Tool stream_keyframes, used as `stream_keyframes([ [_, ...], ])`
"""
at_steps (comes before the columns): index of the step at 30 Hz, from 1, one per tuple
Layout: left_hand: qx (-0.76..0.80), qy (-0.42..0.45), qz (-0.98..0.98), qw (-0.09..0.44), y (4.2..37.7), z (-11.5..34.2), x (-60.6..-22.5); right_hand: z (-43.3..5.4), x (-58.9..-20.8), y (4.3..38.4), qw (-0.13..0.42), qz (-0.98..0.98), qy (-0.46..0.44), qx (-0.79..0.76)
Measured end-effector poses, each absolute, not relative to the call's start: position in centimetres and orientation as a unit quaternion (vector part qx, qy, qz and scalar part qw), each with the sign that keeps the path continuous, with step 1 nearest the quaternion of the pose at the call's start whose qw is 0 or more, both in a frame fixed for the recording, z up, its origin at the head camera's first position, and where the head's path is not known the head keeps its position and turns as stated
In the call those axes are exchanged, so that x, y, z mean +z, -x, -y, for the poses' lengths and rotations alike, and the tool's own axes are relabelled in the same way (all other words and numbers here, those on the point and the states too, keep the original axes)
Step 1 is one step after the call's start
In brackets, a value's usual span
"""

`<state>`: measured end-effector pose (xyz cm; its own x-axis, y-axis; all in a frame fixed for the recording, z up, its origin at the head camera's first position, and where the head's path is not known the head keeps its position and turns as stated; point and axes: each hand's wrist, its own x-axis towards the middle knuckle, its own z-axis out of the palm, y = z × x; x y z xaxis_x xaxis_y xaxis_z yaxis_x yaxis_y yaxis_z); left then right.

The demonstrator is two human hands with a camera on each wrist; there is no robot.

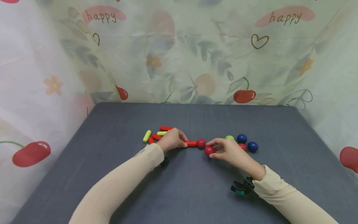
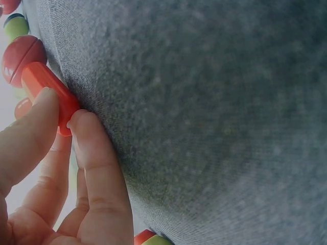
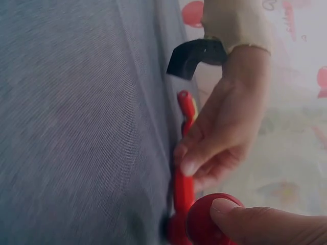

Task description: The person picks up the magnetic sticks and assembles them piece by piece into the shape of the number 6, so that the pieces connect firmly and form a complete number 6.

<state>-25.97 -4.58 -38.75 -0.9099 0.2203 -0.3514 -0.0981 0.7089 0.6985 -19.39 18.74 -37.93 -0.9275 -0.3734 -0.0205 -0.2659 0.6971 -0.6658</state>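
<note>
My left hand (image 1: 174,139) pinches the near end of a red stick (image 1: 191,143) between thumb and fingers, low over the dark table. At the stick's other end, a red ball (image 1: 201,143) sits against it; whether they are joined I cannot tell. In the left wrist view the fingertips grip the faceted red stick (image 2: 51,92), with the ball (image 2: 25,58) beyond. My right hand (image 1: 232,152) holds another red ball (image 1: 209,151) between thumb and fingers, just right of the first ball. Its thumb presses that ball (image 3: 207,219) in the right wrist view.
Left of my left hand lie several short sticks, including a yellow-green one (image 1: 146,136) and a red one (image 1: 166,128). Behind my right hand are a green ball (image 1: 229,137), a red ball (image 1: 242,147) and two blue balls (image 1: 253,147). A printed curtain (image 1: 179,77) hangs behind the table (image 1: 181,193).
</note>
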Motion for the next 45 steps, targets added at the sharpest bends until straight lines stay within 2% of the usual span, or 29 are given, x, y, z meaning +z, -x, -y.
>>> stream_keyframes([
  [17,0.378,-0.056,-0.902,0.203,25.8,4.8,-38.7,-14.1,-39.5,20.1,0.111,-0.885,0.229,-0.390],
  [26,0.376,-0.060,-0.903,0.201,25.9,4.8,-38.8,-13.7,-40.3,20.1,0.107,-0.878,0.253,-0.393],
  [45,0.376,-0.063,-0.903,0.199,25.9,4.8,-38.7,-13.8,-40.5,20.2,0.115,-0.878,0.248,-0.392],
])
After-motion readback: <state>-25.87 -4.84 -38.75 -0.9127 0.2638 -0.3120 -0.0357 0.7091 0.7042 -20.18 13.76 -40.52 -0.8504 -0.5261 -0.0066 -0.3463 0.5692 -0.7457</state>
